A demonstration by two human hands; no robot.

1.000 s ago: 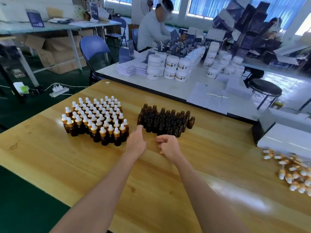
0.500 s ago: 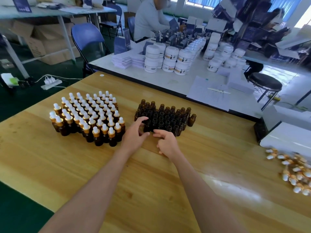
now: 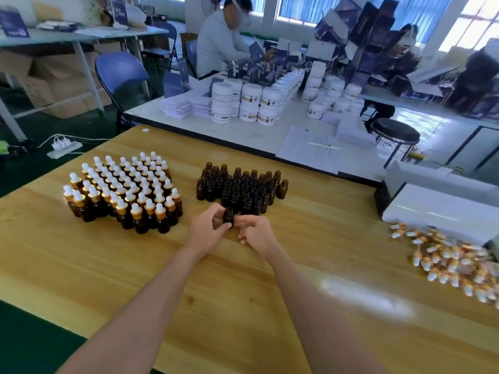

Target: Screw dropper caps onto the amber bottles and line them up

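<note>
One uncapped amber bottle (image 3: 228, 215), pinched upright in left hand (image 3: 208, 233) fingers, just in front of uncapped bottles (image 3: 240, 187) on bench (image 3: 108, 265). Right hand (image 3: 258, 234): fingers loosely curled beside it, holding nothing.

No text can be read. The jars (image 3: 249, 103) on the far table (image 3: 243, 133) bear labels with dark and yellow print too small to make out. The print on the blue card (image 3: 12, 24) and the sheet (image 3: 305, 149) is blurred.
</note>
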